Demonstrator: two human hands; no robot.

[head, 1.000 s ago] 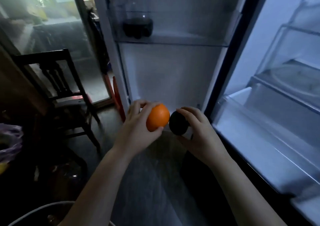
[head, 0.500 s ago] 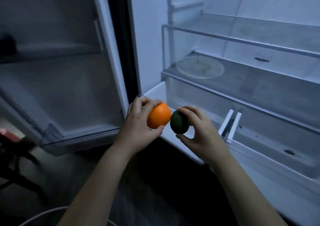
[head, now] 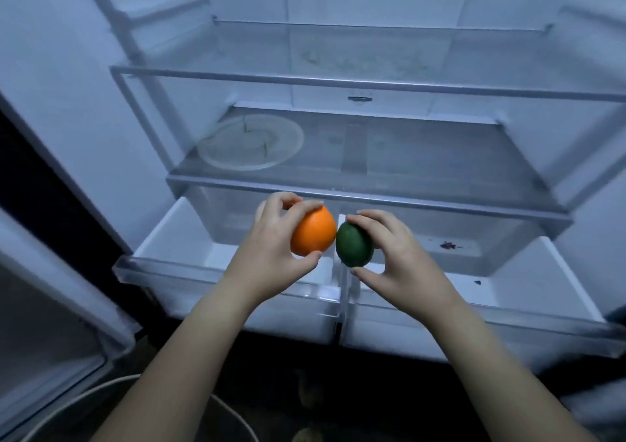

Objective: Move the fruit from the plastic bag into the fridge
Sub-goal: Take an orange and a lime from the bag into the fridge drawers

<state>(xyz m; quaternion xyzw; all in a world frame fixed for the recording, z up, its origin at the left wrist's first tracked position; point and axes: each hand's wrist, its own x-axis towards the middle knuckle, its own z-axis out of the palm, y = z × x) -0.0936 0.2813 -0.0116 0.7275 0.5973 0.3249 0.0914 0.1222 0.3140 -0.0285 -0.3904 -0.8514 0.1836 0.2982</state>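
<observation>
The open fridge (head: 369, 84) fills the view. My left hand (head: 267, 255) grips an orange (head: 313, 231) and my right hand (head: 396, 258) grips a dark green round fruit (head: 354, 244). The two fruits are side by side, almost touching, held above the front of two pulled-out crisper drawers: a left drawer (head: 176, 235) and a right drawer (head: 542, 292). The fruits hover over the divide between the drawers. The plastic bag is not in view.
A glass shelf (head: 423, 157) above the drawers carries a round clear plate (head: 250, 143). A second glass shelf (head: 372, 51) sits higher. The open fridge door (head: 50, 306) stands at the left. A round bin rim (head: 101, 390) is on the floor below my arms.
The view has swung right from the fridge door to face the fridge interior. Both hands kept their fruits and moved forward over the open drawers.
</observation>
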